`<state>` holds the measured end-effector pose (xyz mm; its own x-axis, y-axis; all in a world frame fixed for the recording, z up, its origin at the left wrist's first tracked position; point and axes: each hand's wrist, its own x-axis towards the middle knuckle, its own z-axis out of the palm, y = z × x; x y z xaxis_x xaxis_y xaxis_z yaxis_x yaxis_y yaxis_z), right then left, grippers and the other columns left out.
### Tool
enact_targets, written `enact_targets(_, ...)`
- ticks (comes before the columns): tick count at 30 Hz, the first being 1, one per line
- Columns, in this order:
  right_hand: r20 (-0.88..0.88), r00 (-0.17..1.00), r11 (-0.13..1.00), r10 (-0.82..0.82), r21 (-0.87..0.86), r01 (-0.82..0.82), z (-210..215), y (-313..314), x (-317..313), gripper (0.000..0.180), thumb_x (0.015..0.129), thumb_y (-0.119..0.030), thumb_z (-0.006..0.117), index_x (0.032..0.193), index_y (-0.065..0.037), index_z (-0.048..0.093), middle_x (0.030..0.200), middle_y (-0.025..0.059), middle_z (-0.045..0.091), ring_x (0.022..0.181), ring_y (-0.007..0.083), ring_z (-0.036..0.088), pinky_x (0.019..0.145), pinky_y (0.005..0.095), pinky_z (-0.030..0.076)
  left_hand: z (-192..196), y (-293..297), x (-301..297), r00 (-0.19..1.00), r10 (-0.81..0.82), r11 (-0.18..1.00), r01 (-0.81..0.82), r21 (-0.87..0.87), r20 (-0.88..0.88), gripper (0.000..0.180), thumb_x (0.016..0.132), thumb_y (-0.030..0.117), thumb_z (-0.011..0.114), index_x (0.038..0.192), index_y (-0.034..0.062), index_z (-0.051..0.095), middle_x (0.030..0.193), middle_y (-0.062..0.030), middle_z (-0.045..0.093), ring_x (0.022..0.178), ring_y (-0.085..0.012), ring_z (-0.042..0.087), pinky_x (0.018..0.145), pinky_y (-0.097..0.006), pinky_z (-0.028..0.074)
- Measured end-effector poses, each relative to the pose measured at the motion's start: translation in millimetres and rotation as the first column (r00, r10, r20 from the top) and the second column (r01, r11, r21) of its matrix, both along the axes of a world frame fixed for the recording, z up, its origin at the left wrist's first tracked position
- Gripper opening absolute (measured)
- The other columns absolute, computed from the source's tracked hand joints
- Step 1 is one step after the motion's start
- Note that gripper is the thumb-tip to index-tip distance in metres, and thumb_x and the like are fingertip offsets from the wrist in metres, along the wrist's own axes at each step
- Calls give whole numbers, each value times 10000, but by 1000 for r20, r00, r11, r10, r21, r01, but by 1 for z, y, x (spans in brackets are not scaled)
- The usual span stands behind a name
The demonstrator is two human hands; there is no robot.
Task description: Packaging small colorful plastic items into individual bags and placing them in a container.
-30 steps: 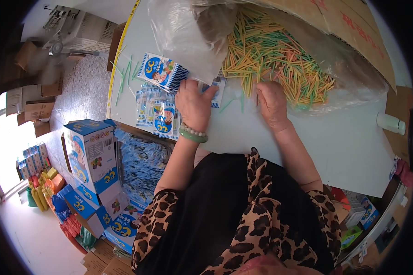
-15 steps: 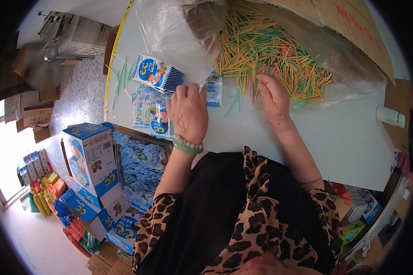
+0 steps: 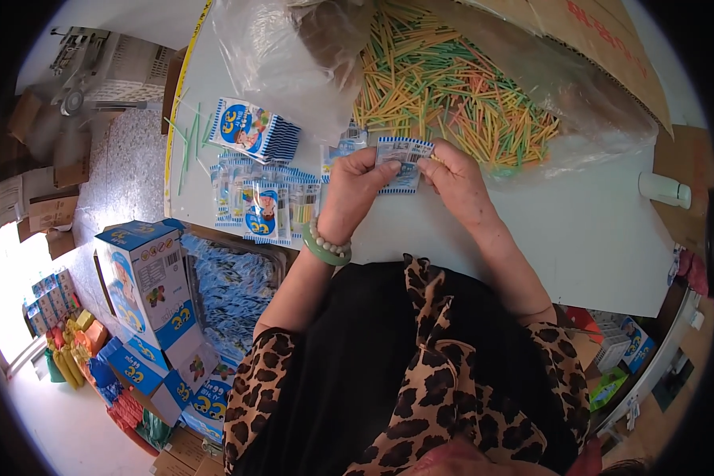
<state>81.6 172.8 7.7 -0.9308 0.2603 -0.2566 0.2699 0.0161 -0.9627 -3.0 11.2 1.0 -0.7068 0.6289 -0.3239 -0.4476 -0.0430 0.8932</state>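
Note:
A small blue-and-white striped packet is held up over the table between my hands. My left hand, with a green bangle and a beaded bracelet at the wrist, pinches its left side, thumb on the face. At its right edge the fingers of my right hand are closed; whether thin sticks are also in them is hidden. Just beyond lies a heap of thin coloured sticks in a clear plastic bag. Another packet lies flat behind my left hand.
A stack of packets stands at the left, with several flat packets nearer me and loose green sticks beside it. A white bottle is at the right. Below the table's left edge are a tub of blue packets and a printed carton.
My left hand has turned and moved right from the packets, now holding one. My right hand has drawn back from the sticks to meet it. The view has shifted slightly.

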Motion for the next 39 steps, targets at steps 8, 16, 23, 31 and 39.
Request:
enact_targets(8,-3,998,987,59,-151,-59,16,2,2,71,906,-90,552,959,-43,545,695,-44,457,626,39,415,547,199,356,-8,2,-7,935,-77,985,18,-170,-347,94,818,11,669,730,4,637,692,45,466,674,-53,435,602,-224,361)
enact_targets(16,-4,1000,991,0,-131,0,-5,4,2,56,925,-59,517,971,-31,531,711,-27,469,625,54,419,557,206,367,9,8,-1,928,-145,985,102,-138,-343,143,793,21,687,722,-39,578,680,-17,466,648,-105,437,567,-275,362)
enact_targets(23,-59,962,961,-265,-102,258,17,20,-5,81,936,-94,508,957,-18,528,725,-6,469,620,78,424,560,234,384,-3,0,-4,837,-163,964,22,-265,-522,93,791,19,682,757,-39,617,665,-35,484,630,-118,468,561,-287,381)
enact_targets(31,-554,737,916,-387,-321,240,39,-5,-30,150,981,-173,469,939,-31,448,725,76,540,633,171,531,620,331,478,13,15,11,936,-188,973,138,-183,-298,89,786,28,704,756,-31,645,670,-24,502,567,-91,490,501,-247,399)
enact_targets(39,-621,732,950,-279,-64,307,18,-9,-14,182,992,-196,454,932,-25,440,740,92,589,665,180,578,713,346,500,8,10,10,968,-228,969,216,-119,-107,88,826,45,682,799,-37,666,747,-18,550,602,-72,551,520,-204,467)
